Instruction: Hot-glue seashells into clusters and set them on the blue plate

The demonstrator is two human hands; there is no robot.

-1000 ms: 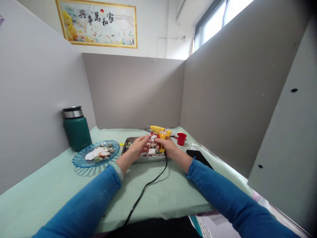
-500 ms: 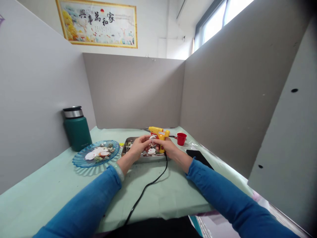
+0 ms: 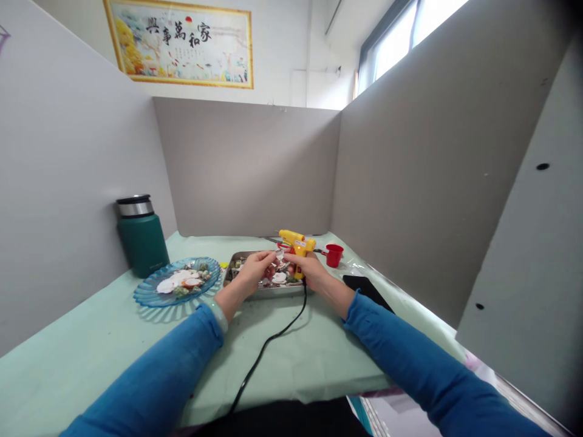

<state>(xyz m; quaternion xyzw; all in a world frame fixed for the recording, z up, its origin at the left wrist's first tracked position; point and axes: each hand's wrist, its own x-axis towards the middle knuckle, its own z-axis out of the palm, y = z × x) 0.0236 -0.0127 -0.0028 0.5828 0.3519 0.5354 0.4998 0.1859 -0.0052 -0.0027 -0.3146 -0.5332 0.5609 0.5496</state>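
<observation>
Above the metal tray point(image 3: 264, 293), my right hand point(image 3: 310, 269) is closed round the handle of a yellow glue gun point(image 3: 294, 238), whose nozzle points left. A small whitish piece point(image 3: 279, 254) sits between the fingertips of my left hand point(image 3: 256, 267), which is closed on it close to my right thumb. Too small to make out is what exactly this piece is. White shells and greenish bits point(image 3: 279, 278) lie in the tray under my hands. From the gun a black cord point(image 3: 268, 341) runs down over the table towards me.
To the left, a blue glass plate point(image 3: 144, 295) holds shells and stones, with a green bottle point(image 3: 142, 243) behind it. A red cup point(image 3: 334, 256) and a black flat object point(image 3: 367, 291) are on the right. Grey partitions point(image 3: 250, 170) surround the green-covered table point(image 3: 104, 340).
The glue gun has shifted slightly right and up, and its nozzle is farther from the small piece. My hands have parted a little.
</observation>
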